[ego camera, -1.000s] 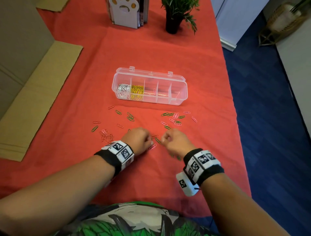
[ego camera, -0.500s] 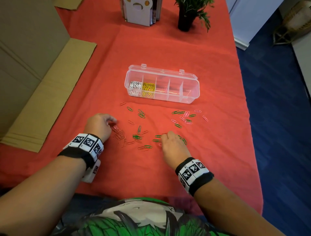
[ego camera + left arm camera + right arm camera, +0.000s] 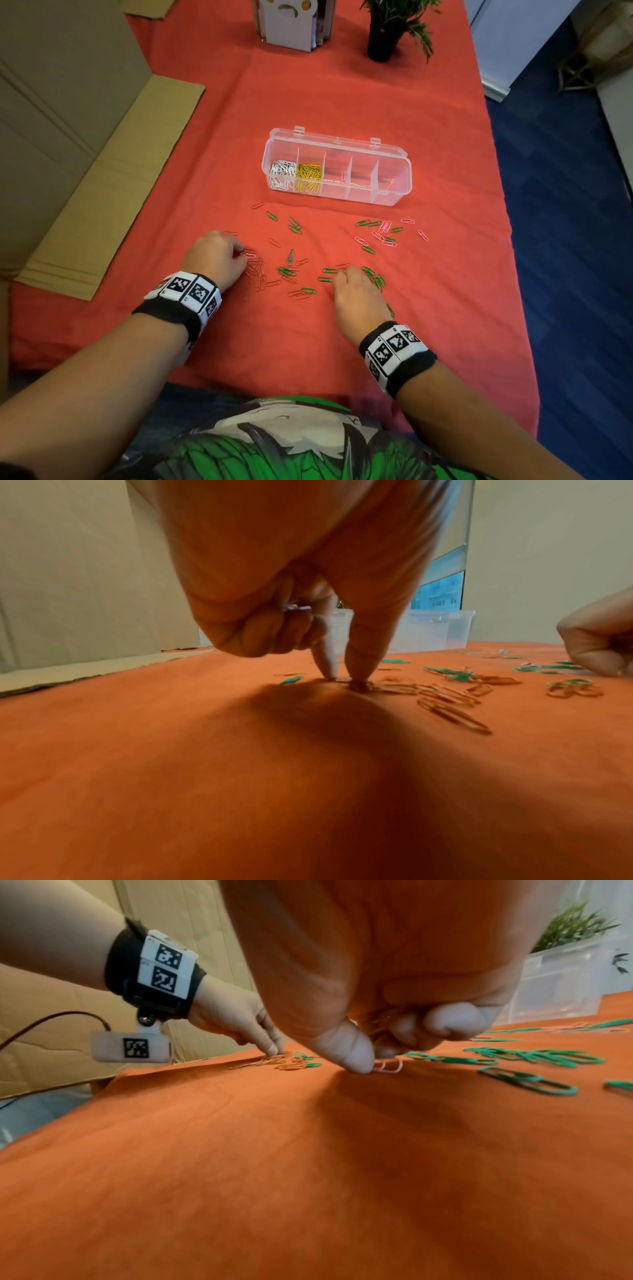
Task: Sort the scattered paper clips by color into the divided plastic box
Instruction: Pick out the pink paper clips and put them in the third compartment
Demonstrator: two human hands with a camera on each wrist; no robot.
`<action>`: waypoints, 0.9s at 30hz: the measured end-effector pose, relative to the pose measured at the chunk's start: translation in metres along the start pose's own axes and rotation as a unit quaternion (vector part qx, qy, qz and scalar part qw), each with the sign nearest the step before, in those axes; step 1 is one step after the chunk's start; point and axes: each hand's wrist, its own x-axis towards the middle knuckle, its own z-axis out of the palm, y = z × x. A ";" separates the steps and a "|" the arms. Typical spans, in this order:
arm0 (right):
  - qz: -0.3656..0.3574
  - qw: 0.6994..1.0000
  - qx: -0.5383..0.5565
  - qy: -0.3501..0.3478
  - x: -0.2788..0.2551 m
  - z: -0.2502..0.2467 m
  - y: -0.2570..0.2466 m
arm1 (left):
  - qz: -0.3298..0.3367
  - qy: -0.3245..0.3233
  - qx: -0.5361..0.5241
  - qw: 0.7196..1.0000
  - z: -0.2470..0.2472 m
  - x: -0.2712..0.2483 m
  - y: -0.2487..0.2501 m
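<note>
The clear divided box [image 3: 394, 193] lies open on the red cloth; white clips [image 3: 282, 173], yellow clips [image 3: 309, 176] and one pink clip [image 3: 343, 176] fill its left three cells. Green clips [image 3: 375, 277], pink clips [image 3: 383, 236] and red clips [image 3: 257, 274] lie scattered before it. My left hand [image 3: 239, 255] [image 3: 342, 679] pinches a red clip [image 3: 359, 687] on the cloth, with a pale clip [image 3: 296, 607] tucked in its curled fingers. My right hand [image 3: 342, 274] [image 3: 373, 1058] keeps several clips in its palm, its thumb on a pink clip [image 3: 388, 1066].
Flattened cardboard [image 3: 102, 192] lies over the table's left side. A white holder [image 3: 291, 24] and a potted plant [image 3: 382, 37] stand at the far end. The cloth's right edge drops to a blue floor [image 3: 565, 240].
My left hand moved left from the middle to the pile of red clips and stayed there. The right hand stayed near the green clips. The head view shifted.
</note>
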 end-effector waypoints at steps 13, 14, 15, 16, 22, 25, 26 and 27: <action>0.215 0.785 0.577 -0.064 0.022 -0.032 0.019 | -0.021 -0.016 -0.044 0.999 0.011 0.004 0.008; 0.232 0.719 0.653 -0.061 0.021 -0.038 0.019 | -0.020 -0.022 -0.032 0.999 0.011 0.005 0.007; 0.242 0.651 0.717 -0.058 0.020 -0.045 0.020 | -0.017 -0.028 -0.022 0.999 0.011 0.006 0.007; 0.246 0.594 0.764 -0.061 0.020 -0.051 0.022 | -0.011 -0.034 -0.015 0.999 0.010 0.007 0.007; 0.223 0.485 0.840 -0.097 0.028 -0.071 0.030 | 0.020 -0.073 0.039 0.996 0.008 0.012 0.009; 0.212 0.474 0.849 -0.096 0.032 -0.075 0.031 | 0.022 -0.084 0.066 0.994 0.009 0.013 0.010; 0.213 0.483 0.844 -0.094 0.033 -0.076 0.030 | 0.023 -0.086 0.070 0.994 0.010 0.012 0.010; 0.216 0.495 0.836 -0.093 0.033 -0.076 0.029 | 0.026 -0.088 0.073 0.993 0.011 0.012 0.009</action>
